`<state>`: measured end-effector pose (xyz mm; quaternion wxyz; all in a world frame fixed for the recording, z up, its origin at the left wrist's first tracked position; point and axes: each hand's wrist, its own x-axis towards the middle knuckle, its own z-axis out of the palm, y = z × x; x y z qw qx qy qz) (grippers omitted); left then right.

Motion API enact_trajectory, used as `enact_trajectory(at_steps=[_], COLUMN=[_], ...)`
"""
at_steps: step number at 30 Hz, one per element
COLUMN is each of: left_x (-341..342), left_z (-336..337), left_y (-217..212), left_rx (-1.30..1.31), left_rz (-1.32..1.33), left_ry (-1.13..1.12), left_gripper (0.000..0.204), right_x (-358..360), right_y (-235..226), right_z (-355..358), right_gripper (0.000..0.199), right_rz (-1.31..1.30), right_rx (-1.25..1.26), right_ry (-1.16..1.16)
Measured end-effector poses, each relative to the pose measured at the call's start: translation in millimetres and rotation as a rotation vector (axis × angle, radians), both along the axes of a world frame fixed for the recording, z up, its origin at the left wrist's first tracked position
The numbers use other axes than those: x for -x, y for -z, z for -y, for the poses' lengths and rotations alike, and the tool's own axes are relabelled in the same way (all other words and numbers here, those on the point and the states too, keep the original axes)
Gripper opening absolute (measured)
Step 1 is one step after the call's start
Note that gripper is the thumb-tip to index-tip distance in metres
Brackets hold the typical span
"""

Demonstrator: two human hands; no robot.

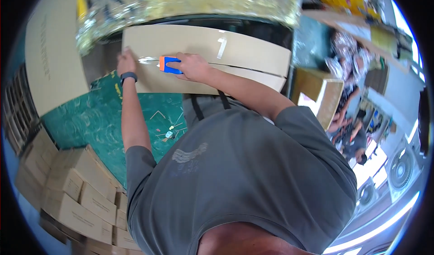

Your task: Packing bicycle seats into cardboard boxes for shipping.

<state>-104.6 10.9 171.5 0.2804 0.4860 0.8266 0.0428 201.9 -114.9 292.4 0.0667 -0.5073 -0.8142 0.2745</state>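
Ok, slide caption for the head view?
Right hand holds a blue-and-orange tape dispenser over a long cardboard box; left hand at its left end.

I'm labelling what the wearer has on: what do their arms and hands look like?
The left hand and right hand are both ungloved. A dark band, perhaps a watch, circles the left wrist; nothing shows on the right. The forearms are bare below short, plain dark grey sleeves.
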Motion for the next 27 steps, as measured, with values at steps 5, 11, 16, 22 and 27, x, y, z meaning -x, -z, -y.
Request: enact_trajectory(at_steps=[5, 11, 16, 22, 27], left_x=[-169.7, -541.9, -630.9, -621.6, -639.0], left_z=[69.1, 187.8, 209.1, 227.1, 248.1], left_y=[-10.7, -25.7, -66.9, -75.8, -97.9], left_rx=[-0.593, -0.429, 0.072, -0.151, -0.057], left_rz=[-0.211, 0.089, -0.084, 0.015, -0.232], left_ry=[0.557, 1.251, 1.303, 1.467, 1.55], left_gripper=[0.07, 0.074, 0.08, 0.125, 0.159], right_x=[-200.7, -442.9, -500.1, -520.2, -542.7], right_y=[-38.0, -90.5, -60.3, -18.6, -14.4], right_z=[121.4, 263.5, 302.4, 314.8, 338.1], right_gripper=[0.052, 0.05, 0.039, 0.038, 0.043], right_rz=[0.095, 0.231, 0.223, 0.229, 0.064], right_rx=[0.08, 0.136, 0.102, 0.087, 0.084], right_ry=[0.06, 0.151, 0.182, 0.191, 0.287])
